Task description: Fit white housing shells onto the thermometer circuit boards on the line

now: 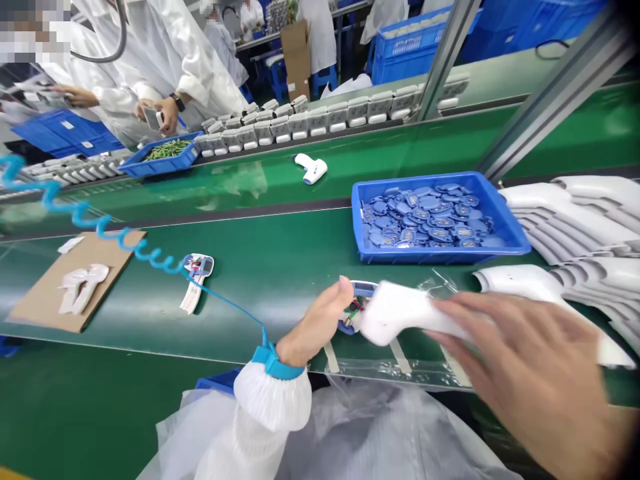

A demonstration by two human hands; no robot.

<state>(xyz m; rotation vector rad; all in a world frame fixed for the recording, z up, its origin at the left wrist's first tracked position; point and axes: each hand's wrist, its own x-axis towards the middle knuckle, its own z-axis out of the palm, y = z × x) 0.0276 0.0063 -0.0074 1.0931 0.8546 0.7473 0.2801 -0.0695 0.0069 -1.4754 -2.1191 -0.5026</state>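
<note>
On the near side of the bin [440, 255], left hand [320, 317]: grip holding a wired housing [355, 308].
Right hand [520, 353]: grip holding a white shell [400, 310], likewise nearside of the bin, partly covering the housing; contact unclear.
Stacked shells [590, 217]: right of the bin.
Second housing [201, 267]: on the desk [265, 267], left of the bin.
Gun [313, 170]: beyond the bin, leftward.

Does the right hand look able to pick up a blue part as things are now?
Probably not directly: the right hand holds a white shell, which it would likely have to put down. The blue parts themselves look free, in an open tray.
</note>
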